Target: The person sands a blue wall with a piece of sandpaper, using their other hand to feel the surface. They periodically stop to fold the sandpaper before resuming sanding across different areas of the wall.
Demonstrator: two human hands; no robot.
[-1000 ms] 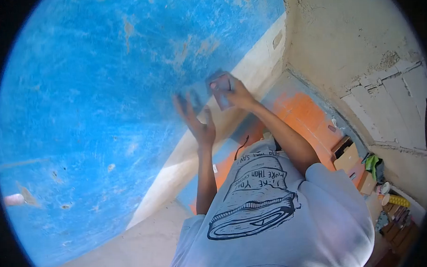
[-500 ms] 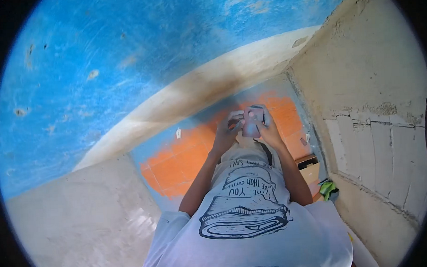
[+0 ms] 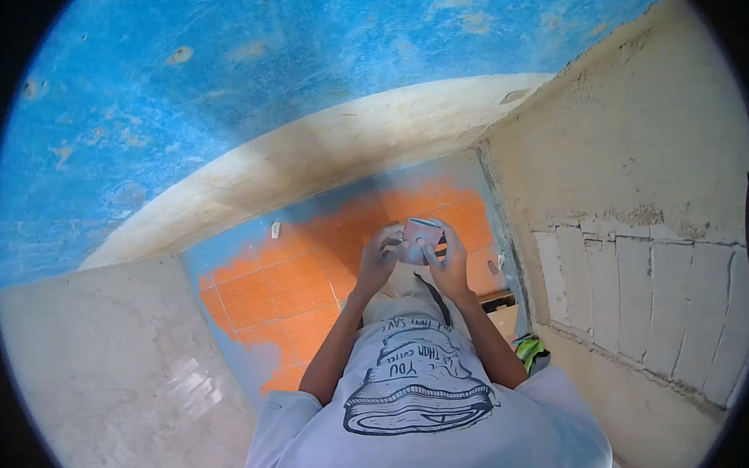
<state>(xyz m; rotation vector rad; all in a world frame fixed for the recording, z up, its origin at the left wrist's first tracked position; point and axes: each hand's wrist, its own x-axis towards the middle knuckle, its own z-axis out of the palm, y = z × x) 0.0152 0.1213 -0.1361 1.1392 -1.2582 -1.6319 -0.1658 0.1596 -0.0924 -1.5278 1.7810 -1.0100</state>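
Observation:
A small, flat, pinkish-red rectangular block [image 3: 422,232] is held up in front of my body, with a thin greenish edge along its far side. My right hand [image 3: 450,260] grips it from the right, thumb across its face and fingers behind. From the other side my left hand [image 3: 382,254] pinches its left edge, thumb tip at the lower corner and fingers curled. Parts of the fingers are hidden behind the block.
Below lies a floor with orange tiles [image 3: 289,270] and a grey-blue border. A blue wall [image 3: 261,65] rises ahead, and a rough plaster wall [image 3: 602,135] on the right. A small white item [image 3: 275,229] lies at the wall's foot. A green-and-grey bundle [image 3: 529,352] is at right.
The block has tipped in my hands, so it looks shorter and its greenish far edge shows. My left fingers have closed in on its left side. The whole view has shifted slightly.

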